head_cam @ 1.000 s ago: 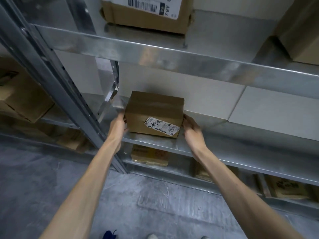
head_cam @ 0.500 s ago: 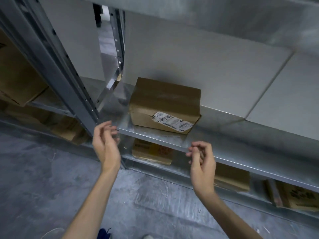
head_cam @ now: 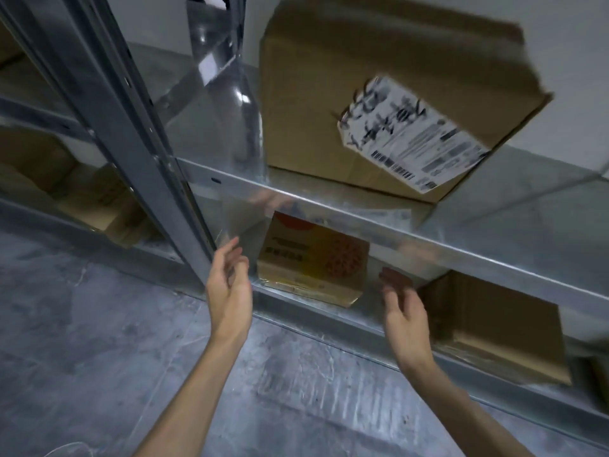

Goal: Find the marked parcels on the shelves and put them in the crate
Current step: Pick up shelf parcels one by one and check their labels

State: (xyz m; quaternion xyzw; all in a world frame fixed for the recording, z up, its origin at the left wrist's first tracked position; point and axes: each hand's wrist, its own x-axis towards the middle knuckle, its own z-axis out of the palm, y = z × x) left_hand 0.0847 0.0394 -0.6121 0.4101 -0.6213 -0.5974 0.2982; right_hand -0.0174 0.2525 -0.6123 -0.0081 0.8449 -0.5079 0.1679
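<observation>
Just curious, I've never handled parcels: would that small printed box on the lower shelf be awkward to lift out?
Probably stiff: the printed box keeps square cardboard edges. It is unlikely to roll, as it sits flat on the lower shelf. Its weight cannot be seen, though it looks small.

Brown labelled parcel (head_cam: 333, 103) sits skewed on metal shelf (head_cam: 329, 206).

The labelled parcel (head_cam: 379, 103) is set on the upper shelf (head_cam: 428, 239), right of the upright post (head_cam: 138, 143). Beneath it, on the lower shelf (head_cam: 329, 321), a printed box (head_cam: 313, 262) is placed, with a plain box (head_cam: 494, 328) to its right. The left hand (head_cam: 230, 285) and right hand (head_cam: 403, 311) are held before the printed box, one at either side.
</observation>
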